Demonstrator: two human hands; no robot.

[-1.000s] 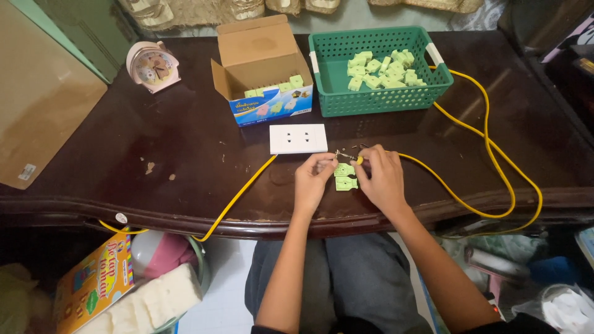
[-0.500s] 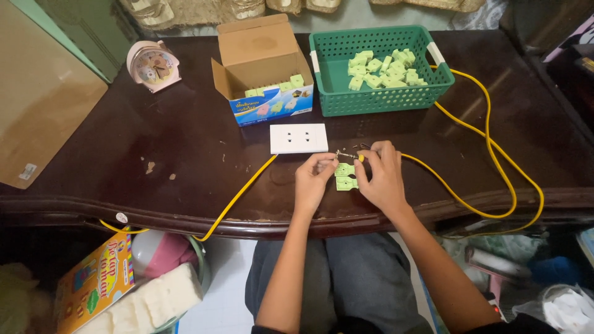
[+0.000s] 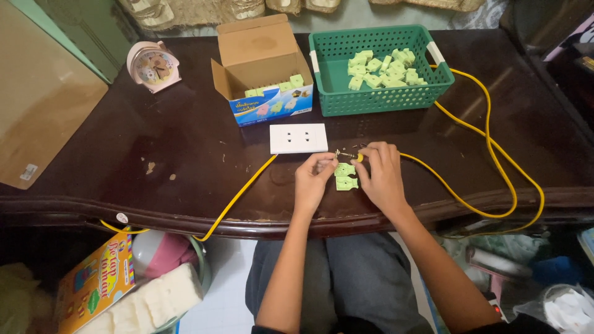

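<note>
My left hand [image 3: 312, 184] and my right hand [image 3: 378, 175] meet over two pale green plug shell halves [image 3: 346, 176] lying on the dark wooden table [image 3: 185, 161]. My right hand pinches the end of a yellow cable [image 3: 476, 133] with small metal prongs [image 3: 344, 153] at its tip. My left fingertips touch the upper green half. A white double wall socket [image 3: 298, 138] lies just beyond my hands, with another yellow cable [image 3: 238, 195] running from it off the table's front edge.
A green plastic basket [image 3: 380, 99] with several green plug pieces stands at the back. Left of it sits an open cardboard box [image 3: 263, 68] holding more green pieces. A pink alarm clock [image 3: 153, 65] is at the back left. A cardboard sheet [image 3: 43, 105] leans at the left.
Both hands stay at the same spot with only slight finger movement over the green pieces and cable end.
</note>
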